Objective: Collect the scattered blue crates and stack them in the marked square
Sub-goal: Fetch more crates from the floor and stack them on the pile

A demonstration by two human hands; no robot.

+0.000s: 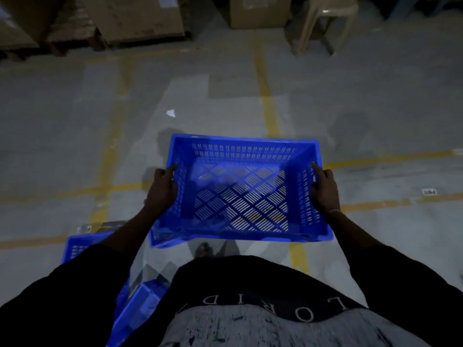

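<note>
I hold an empty blue slotted crate (240, 189) level in front of my waist, above the floor. My left hand (161, 190) grips its left wall and my right hand (324, 189) grips its right wall. Under its near left corner a second blue crate's edge (162, 237) shows. Another blue crate (77, 247) sits on the floor at the lower left, partly hidden by my left arm. More blue plastic (136, 306) lies beside my left hip. Yellow floor lines (269, 108) mark out squares on the concrete below the held crate.
Cardboard boxes (140, 16) on pallets line the far wall at the top left. A beige plastic stool (323, 23) stands at the top right beside another box (260, 11). A white paper scrap (171, 113) lies on the floor ahead.
</note>
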